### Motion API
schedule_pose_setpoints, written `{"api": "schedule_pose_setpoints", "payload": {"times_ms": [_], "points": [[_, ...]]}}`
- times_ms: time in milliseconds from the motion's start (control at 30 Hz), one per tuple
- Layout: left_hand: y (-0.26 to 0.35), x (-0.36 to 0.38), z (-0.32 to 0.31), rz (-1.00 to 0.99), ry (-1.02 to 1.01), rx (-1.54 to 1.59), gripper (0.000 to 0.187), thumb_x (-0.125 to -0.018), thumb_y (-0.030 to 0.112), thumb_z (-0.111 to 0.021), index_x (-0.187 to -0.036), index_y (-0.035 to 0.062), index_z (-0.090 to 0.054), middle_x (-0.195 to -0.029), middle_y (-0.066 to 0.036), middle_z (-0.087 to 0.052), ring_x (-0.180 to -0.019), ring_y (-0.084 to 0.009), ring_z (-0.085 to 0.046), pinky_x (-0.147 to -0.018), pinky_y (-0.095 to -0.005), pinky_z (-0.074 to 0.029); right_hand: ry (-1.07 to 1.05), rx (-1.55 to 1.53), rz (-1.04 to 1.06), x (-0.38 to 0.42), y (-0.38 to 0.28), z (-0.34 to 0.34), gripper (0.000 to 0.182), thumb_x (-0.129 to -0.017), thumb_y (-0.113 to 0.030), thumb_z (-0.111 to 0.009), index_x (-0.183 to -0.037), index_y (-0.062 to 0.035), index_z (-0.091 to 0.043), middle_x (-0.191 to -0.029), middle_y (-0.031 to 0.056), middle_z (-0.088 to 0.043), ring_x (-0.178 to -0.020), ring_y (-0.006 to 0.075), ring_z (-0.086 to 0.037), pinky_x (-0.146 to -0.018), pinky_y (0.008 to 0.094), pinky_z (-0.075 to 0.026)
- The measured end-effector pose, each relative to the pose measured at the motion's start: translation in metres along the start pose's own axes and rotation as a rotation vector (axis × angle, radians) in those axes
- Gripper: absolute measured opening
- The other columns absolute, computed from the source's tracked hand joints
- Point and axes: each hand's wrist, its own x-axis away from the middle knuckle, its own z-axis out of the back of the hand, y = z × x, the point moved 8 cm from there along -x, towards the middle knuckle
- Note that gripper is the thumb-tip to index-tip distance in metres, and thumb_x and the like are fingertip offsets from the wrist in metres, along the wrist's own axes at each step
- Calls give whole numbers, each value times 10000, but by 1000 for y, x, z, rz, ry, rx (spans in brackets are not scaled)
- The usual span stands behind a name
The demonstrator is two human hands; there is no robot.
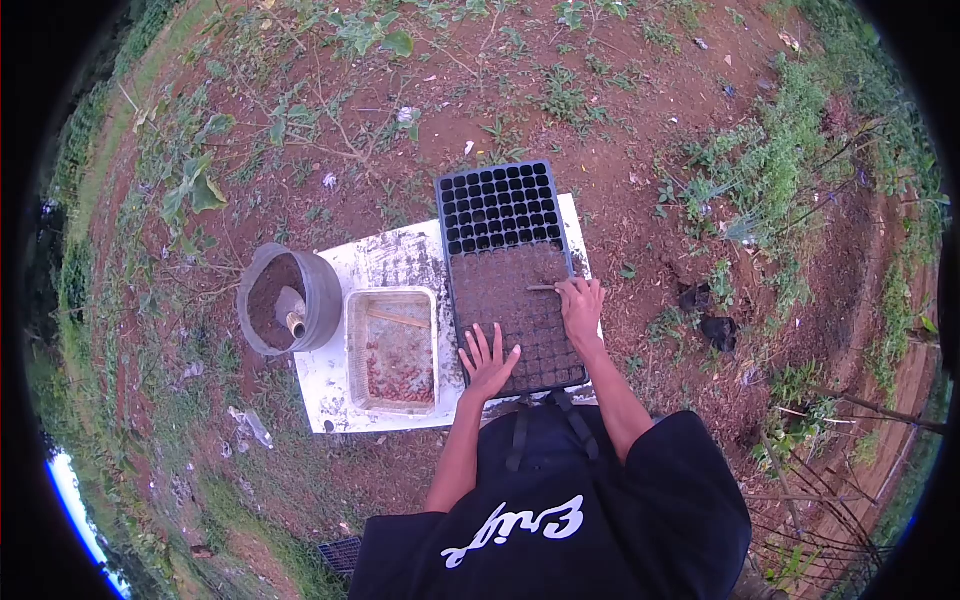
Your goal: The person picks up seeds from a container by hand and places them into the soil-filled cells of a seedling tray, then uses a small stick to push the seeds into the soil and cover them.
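Note:
A black seedling tray [496, 207] lies on a white board. Its far cells are unfilled, while brown soil covers the middle and near cells. My right hand [582, 310] is closed on a short thin stick [541, 288], held level over the soil near the tray's right side. With fingers spread, my left hand [489, 369] rests at the tray's near left part. Left of the tray sits a cream plastic basket [349, 350] holding small reddish-brown pieces, perhaps seeds [395, 383], and a flat wooden strip [398, 318].
A grey bucket [321, 300] of dark soil stands at the board's left edge, with a scoop-like tool [292, 308] in it. Soil is scattered on the white board [330, 405]. Weeds and bare reddish ground surround it. Dark items [718, 332] lie on the ground at right.

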Motion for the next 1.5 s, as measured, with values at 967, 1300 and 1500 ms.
{"api": "schedule_pose_setpoints", "payload": {"times_ms": [967, 1300, 1500], "points": [[1, -1, -1, 15, -23, -2, 835, -963, 668, -253, -1561, 177, 61, -1560, -211, 274, -1421, -365, 311, -1101, -588, 176, 68, 74, -8, -24, 2, -12, 90, -869, -131, -635, -946, -112, -678, -958, 64, -602, -929, 276, -522, -810, 423, -387], [-1, -2, -2, 6, -15, -3, 859, -947, 698, -248, -1560, 185, 67, -1564, -218, 257, -1431, -377, 284, -1101, -599, 172, 32, 32, -65, -17, -1, -20, 69, -874, -140, -635, -934, -119, -661, -935, 64, -596, -914, 278, -523, -799, 422, -389], [-1, -2, -3, -3, 1, 5, 860, -947, 697, -250, -1561, 181, 61, -1567, -219, 249, -1432, -376, 280, -1103, -599, 169, 72, 91, -142, -28, 4, -21, 67, -864, -140, -647, -921, -106, -652, -920, 73, -590, -912, 288, -522, -794, 427, -387]]}}
